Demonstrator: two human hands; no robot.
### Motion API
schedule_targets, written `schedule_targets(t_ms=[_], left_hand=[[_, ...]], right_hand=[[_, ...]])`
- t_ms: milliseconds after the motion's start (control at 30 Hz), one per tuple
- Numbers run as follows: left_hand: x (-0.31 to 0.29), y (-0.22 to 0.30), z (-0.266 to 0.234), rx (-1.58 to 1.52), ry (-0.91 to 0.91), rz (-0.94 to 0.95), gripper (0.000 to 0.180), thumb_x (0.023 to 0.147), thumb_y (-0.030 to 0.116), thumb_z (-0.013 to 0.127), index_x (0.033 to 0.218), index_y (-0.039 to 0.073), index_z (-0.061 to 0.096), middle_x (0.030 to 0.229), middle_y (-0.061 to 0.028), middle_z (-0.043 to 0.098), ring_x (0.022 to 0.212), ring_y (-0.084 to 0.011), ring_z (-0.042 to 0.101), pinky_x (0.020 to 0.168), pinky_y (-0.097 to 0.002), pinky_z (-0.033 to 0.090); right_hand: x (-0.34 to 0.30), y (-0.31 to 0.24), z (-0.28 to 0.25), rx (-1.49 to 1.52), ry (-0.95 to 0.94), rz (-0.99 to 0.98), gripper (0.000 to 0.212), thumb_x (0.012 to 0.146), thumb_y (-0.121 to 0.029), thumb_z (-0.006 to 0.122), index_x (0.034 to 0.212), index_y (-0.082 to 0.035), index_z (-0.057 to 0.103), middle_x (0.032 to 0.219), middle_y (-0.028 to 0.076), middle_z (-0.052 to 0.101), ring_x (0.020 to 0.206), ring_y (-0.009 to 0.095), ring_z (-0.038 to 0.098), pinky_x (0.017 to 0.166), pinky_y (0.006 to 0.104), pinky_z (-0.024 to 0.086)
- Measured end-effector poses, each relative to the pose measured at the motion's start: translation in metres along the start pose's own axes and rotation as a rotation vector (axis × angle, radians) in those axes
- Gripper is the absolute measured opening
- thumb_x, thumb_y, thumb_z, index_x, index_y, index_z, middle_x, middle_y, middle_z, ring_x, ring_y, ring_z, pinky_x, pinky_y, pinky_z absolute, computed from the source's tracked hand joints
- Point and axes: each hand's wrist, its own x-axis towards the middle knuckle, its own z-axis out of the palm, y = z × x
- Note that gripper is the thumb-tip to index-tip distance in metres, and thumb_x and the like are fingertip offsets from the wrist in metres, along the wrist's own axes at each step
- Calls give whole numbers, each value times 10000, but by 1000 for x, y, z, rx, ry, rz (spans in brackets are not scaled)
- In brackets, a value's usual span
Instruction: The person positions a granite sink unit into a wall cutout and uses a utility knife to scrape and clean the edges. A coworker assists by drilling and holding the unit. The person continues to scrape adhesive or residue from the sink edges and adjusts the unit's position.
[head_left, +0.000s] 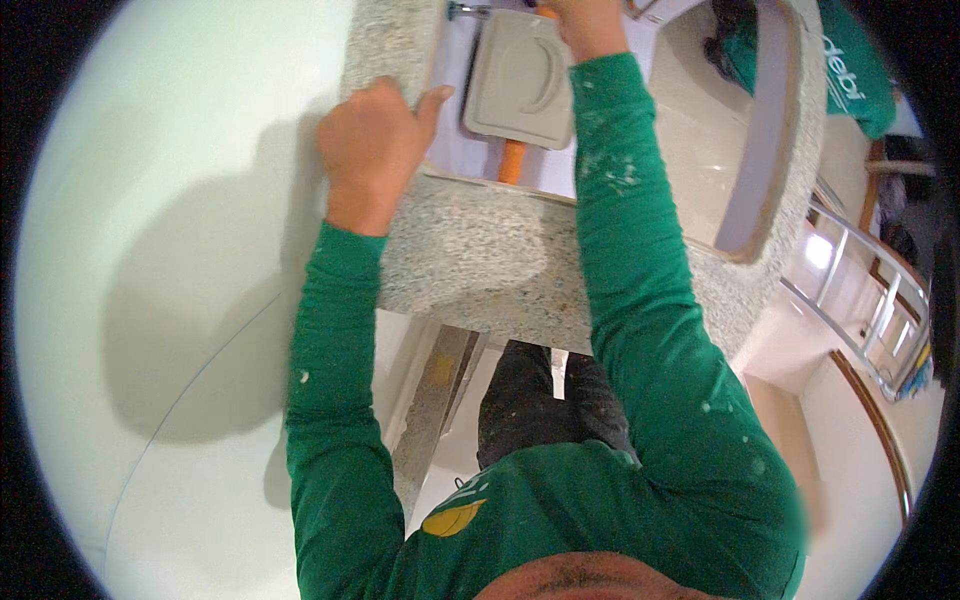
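I see a grey rectangular plastering float [520, 80] lying flat inside a rectangular opening cut through a speckled granite slab [490, 260]. Its long axis runs roughly up and down in the view, away from my body, tilted a little so the far end leans right. A curved ridge shows on its grey face near the right edge. An orange handle [512, 162] pokes out from under the near end of the float, pointing down toward the slab's near edge, and a bit of orange also shows at the far end by my right hand.

My left hand [372, 140] is closed around the left edge of the opening: the fingers are curled over the granite rim and the thumb stretches right along the lip, its tip just beside the float's left edge but apart from it.

My right hand [592, 22] sits at the far right corner of the float, touching it, fingers bent. Most of it is cut off by the top of the view, so I cannot tell whether it grips the float or only presses on it.

Both arms wear green sleeves flecked with white.
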Motion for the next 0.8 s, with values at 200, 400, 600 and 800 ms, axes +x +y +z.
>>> schedule_targets(t_ms=[200,400,600,800], left_hand=[[14,-15,28,143,223,344,432,976,458,698,789,69,705,761,-188,714,696,-406,719,622,-513,563],[13,-20,12,0,110,373,434,1027,370,658,773,19,675,763,-240,692,725,-436,693,656,-531,530],[24,-37,24,-51,43,431,430,1058,330,614,794,-4,673,769,-274,676,758,-477,671,686,-560,512],[19,-47,33,-240,19,374,434,1084,326,588,808,-5,635,747,-260,637,678,-474,590,632,-539,452]], right_hand=[[-4,12,37,-44,-52,73,370,866,-113,652,1214,14,671,1176,283,713,1087,482,673,951,523,536],[-9,-18,-12,46,30,225,488,790,-130,766,1244,23,671,1164,278,733,1136,455,695,991,478,555],[-9,-31,-21,112,19,229,323,780,-8,697,1097,45,665,1058,316,709,1042,511,683,928,531,545],[-9,-27,-17,143,42,275,306,775,8,678,1074,61,643,1045,330,701,1028,512,681,908,538,535]])
